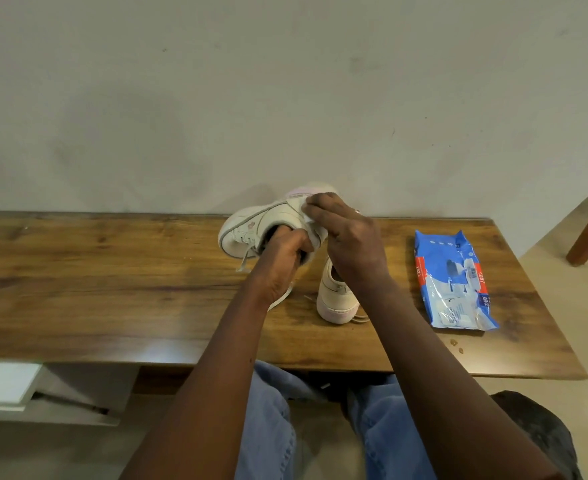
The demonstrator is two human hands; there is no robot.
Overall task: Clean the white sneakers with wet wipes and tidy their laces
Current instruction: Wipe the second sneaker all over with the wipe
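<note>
The left hand grips the raised sneaker with its fingers hooked into the opening, while the right hand, close at its 3 o'clock, pinches a wipe against the shoe's heel end. The toe points to 9 o'clock and a lace dangles. The second sneaker stands on the table at the raised one's 5 o'clock, with the pack of wipes lying flat at its 3 o'clock.

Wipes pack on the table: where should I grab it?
Grab the wipes pack across its narrow middle, coming from above. It lies flat and long on the table, apart from the nearest sneaker, so both long edges look free to pinch.
</note>
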